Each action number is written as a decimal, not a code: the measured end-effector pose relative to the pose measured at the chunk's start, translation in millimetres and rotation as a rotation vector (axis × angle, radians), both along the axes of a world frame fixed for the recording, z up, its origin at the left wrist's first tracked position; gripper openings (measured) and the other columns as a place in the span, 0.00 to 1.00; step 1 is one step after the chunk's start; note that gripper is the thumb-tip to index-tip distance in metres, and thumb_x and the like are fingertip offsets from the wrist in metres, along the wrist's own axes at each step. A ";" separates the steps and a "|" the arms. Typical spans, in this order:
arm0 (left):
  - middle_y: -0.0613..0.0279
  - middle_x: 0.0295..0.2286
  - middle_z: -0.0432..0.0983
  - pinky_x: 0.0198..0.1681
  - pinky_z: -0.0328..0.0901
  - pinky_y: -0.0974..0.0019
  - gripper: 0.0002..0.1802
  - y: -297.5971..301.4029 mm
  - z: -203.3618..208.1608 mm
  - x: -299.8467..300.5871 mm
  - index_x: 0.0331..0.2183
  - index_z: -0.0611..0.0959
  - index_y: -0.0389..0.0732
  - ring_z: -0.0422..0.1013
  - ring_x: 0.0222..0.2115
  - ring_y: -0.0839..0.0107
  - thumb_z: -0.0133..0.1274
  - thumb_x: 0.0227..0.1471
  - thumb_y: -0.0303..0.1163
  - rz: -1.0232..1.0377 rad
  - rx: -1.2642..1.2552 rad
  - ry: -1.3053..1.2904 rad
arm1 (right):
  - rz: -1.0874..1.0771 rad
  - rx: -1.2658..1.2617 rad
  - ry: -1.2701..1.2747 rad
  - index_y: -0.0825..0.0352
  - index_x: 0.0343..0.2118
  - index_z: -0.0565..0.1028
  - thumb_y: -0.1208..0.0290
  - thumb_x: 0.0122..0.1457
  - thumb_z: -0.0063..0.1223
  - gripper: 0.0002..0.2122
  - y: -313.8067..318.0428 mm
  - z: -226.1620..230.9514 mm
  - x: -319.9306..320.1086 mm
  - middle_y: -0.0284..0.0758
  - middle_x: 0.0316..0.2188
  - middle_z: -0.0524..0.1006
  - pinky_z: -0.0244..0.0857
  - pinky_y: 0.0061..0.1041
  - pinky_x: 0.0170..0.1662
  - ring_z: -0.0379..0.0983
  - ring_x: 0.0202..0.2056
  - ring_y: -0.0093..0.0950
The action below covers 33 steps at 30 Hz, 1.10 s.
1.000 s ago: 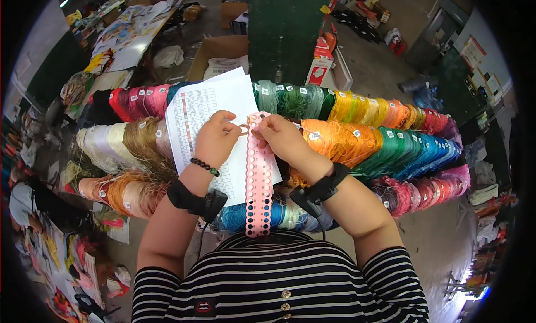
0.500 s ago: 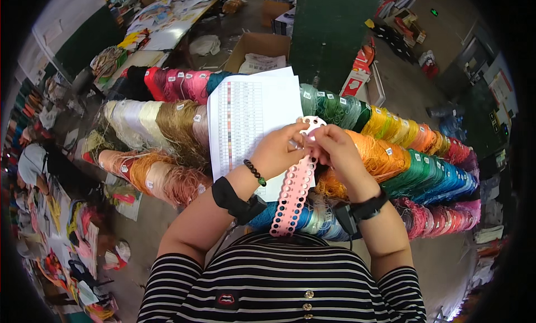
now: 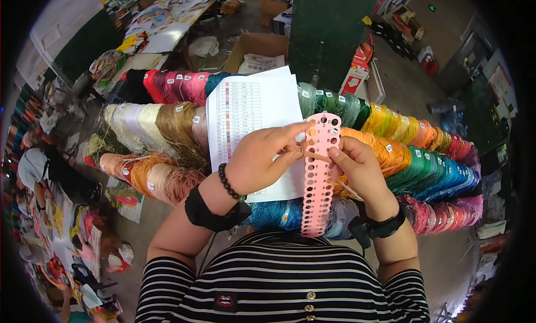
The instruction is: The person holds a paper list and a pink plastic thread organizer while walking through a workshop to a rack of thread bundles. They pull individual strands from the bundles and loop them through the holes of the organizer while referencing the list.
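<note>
A long pink thread card (image 3: 319, 194) with rows of round holes along both edges stands nearly upright in front of me. My right hand (image 3: 357, 164) grips its right edge, thumb on the face. A pinkish-tan strand of thread (image 3: 318, 156) crosses the card, with loose ends trailing below the right hand. At the card's left edge, my left hand (image 3: 259, 158) pinches the strand near the thumb, its index finger reaching to the card's top left. Behind the left hand lies a white printed sheet (image 3: 276, 99) bearing a table with a column of colour swatches.
Rows of thread hanks, including orange hanks (image 3: 385, 150), green hanks (image 3: 410, 175) and cream hanks (image 3: 131, 119), spread beneath the sheet and to both sides. A cardboard box (image 3: 259, 46) and a green pillar (image 3: 324, 32) stand beyond. At far left, another person (image 3: 36, 166) bends over a thread-covered table.
The card has shifted right and stands straighter, its upper face now showing. My hands have moved apart from close together at its top, and the strand now stretches across it.
</note>
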State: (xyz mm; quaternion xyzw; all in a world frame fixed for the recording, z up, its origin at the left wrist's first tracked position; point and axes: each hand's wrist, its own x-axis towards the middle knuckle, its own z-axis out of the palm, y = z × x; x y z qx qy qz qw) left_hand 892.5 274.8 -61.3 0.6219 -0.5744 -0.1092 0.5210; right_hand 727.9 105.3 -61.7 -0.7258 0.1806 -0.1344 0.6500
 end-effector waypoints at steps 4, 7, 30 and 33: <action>0.57 0.23 0.74 0.26 0.65 0.62 0.27 18.5 12.0 -5.1 0.51 0.75 0.42 0.70 0.22 0.58 0.55 0.47 0.22 0.050 -0.008 -0.482 | 0.035 -0.177 0.044 0.69 0.29 0.74 0.73 0.62 0.51 0.06 3.1 19.8 -10.8 0.24 0.21 0.71 0.60 0.16 0.28 0.63 0.24 0.13; 0.61 0.20 0.71 0.24 0.64 0.64 0.29 39.6 17.9 -12.4 0.47 0.78 0.41 0.68 0.20 0.62 0.56 0.37 0.20 0.064 -0.037 -0.681 | 0.119 -0.351 0.071 0.69 0.28 0.74 0.72 0.61 0.54 0.07 10.3 28.0 -21.7 0.27 0.18 0.69 0.59 0.19 0.25 0.63 0.22 0.15; 0.72 0.23 0.65 0.19 0.59 0.80 0.11 225.5 -10.8 99.7 0.37 0.73 0.42 0.61 0.19 0.82 0.44 0.64 0.39 -0.007 -0.774 1.372 | -0.135 -0.226 -0.053 0.69 0.28 0.75 0.73 0.61 0.52 0.07 -63.2 39.1 -57.0 0.24 0.22 0.73 0.57 0.14 0.27 0.65 0.24 0.12; 0.73 0.24 0.71 0.19 0.58 0.82 0.11 232.0 -43.2 89.8 0.37 0.77 0.41 0.63 0.19 0.85 0.48 0.61 0.39 0.387 -0.284 1.134 | -0.226 -0.078 -0.075 0.65 0.27 0.75 0.70 0.62 0.51 0.08 -71.4 29.6 -51.6 0.22 0.21 0.72 0.56 0.13 0.26 0.63 0.22 0.12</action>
